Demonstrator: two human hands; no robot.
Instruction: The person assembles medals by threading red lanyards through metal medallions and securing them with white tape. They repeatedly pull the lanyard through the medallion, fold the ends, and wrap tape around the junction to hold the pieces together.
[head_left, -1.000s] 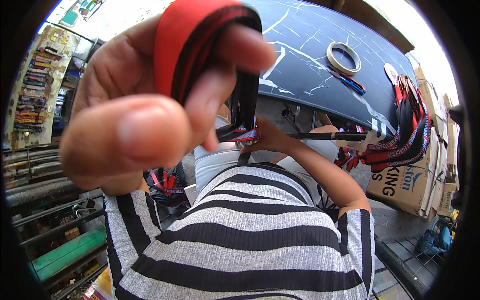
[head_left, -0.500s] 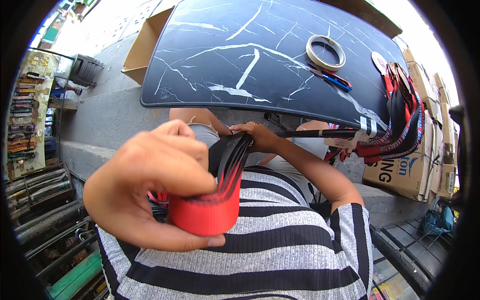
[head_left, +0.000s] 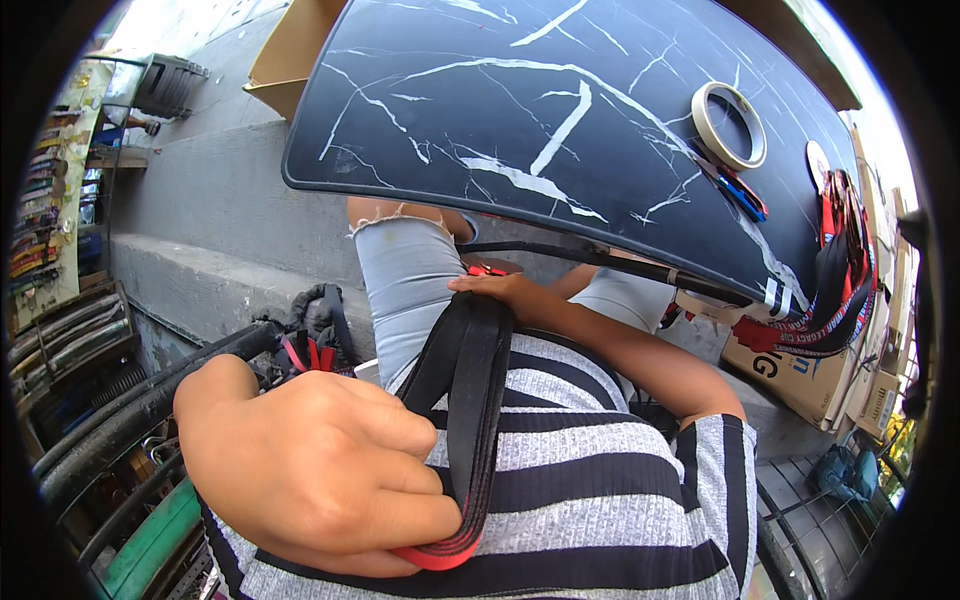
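Observation:
A looped bundle of black-and-red lanyard ribbons (head_left: pixel 482 400) stretches across my lap, its layers stacked edge to edge. My left hand (head_left: pixel 320 465), large and close to the camera, is closed around the near end, where a red bend shows under the fingers. At the far end, by the thigh, my right hand (head_left: pixel 500 290) grips the bundle from above; its fingertips are partly hidden. A bit of red ribbon (head_left: pixel 490 269) pokes out just beyond that hand.
A dark marble-patterned table (head_left: pixel 440 130) stands ahead, bearing a tape roll (head_left: pixel 702 125) and a blue-and-red cutter (head_left: pixel 742 192). Printed lanyards (head_left: pixel 835 300) hang off its right end, near cardboard boxes (head_left: pixel 785 375). Left of me are dark metal bars (head_left: pixel 90 440) and a black bag (head_left: pixel 325 315).
My left hand has turned knuckles-up and lowered toward my body, drawing the bundle's near end down. The ribbons now lie longer and straighter. The view has shifted, moving the table items rightward.

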